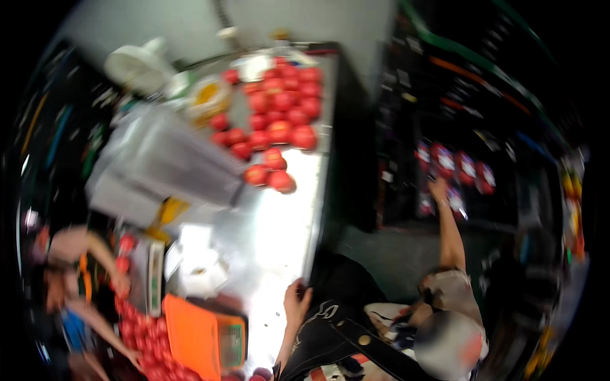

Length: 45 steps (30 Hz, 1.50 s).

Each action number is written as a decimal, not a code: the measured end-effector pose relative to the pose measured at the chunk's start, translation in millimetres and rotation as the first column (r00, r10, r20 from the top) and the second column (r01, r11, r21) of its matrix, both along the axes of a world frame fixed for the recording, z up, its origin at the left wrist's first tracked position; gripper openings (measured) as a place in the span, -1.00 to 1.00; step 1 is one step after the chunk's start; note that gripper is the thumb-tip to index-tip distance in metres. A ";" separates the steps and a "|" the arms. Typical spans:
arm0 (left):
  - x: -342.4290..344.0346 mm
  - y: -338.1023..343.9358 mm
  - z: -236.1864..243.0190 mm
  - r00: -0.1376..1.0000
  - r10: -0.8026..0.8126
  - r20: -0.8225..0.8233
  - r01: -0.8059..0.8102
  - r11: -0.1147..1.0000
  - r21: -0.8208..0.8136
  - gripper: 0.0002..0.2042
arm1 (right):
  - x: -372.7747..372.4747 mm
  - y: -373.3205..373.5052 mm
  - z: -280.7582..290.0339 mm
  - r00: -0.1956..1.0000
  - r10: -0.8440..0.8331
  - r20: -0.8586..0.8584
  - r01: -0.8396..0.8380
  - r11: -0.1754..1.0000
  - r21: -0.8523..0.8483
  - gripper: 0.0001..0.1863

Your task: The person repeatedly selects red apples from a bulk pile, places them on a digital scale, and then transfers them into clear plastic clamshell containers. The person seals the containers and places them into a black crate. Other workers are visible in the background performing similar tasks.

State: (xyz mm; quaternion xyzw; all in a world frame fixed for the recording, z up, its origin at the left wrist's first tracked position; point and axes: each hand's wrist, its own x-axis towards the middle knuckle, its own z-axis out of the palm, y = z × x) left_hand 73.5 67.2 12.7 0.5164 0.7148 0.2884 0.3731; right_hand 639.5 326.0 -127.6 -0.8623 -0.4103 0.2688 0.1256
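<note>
Left hand (296,306) at the table (272,238) edge, thumb and fingers apart; right hand (438,188) among red packs (467,168), blurred, grip cannot be told; loose red fruit (279,132) massed toward table's far end.

- Right of the metal table (267,244), red packs (467,168) and the right hand (438,188) are blurred.
- At the table's near end, dark red fruits (262,373) are cut off below.
</note>
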 end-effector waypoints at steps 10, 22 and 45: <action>13.3 -9.8 3.7 0.989 0.084 0.122 -0.102 0.982 0.157 -0.58 | -481.3 105.8 421.4 0.493 0.535 0.686 -0.553 -0.416 0.722 -0.56; 1.9 -111.3 -5.1 0.605 0.793 0.075 -0.792 0.590 0.158 -0.67 | -591.5 228.3 470.5 -0.168 0.940 0.296 -0.696 -0.326 0.640 -0.81; -77.6 -248.0 -2.1 -0.462 0.842 -0.280 -0.836 -0.307 0.455 -0.17 | -570.8 17.5 371.5 -0.060 0.671 0.739 -0.352 -0.707 0.613 -0.89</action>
